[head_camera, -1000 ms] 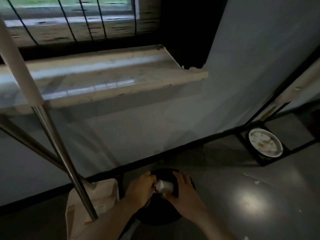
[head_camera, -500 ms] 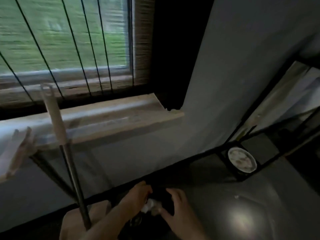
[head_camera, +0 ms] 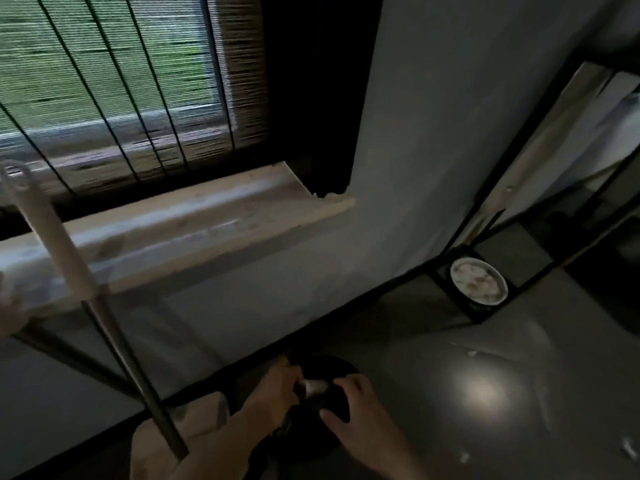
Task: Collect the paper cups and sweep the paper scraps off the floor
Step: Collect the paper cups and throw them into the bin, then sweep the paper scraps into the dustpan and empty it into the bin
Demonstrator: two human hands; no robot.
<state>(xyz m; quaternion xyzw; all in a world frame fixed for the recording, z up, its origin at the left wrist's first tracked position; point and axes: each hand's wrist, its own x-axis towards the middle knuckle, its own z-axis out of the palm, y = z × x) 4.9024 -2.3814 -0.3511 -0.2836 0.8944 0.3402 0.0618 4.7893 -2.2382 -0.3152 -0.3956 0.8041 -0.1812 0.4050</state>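
Left grip (head_camera: 273, 393) pinches the paper cup (head_camera: 313, 388), right grip (head_camera: 353, 403) just beside it.

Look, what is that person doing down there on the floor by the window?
A person is tidying up. Their left hand grips a small white crumpled paper cup over a round black bin on the shiny grey floor. The right hand hovers beside the cup with its fingers loose. A long pole with a white grip leans at the left. A few white paper scraps lie on the floor, not yet swept.
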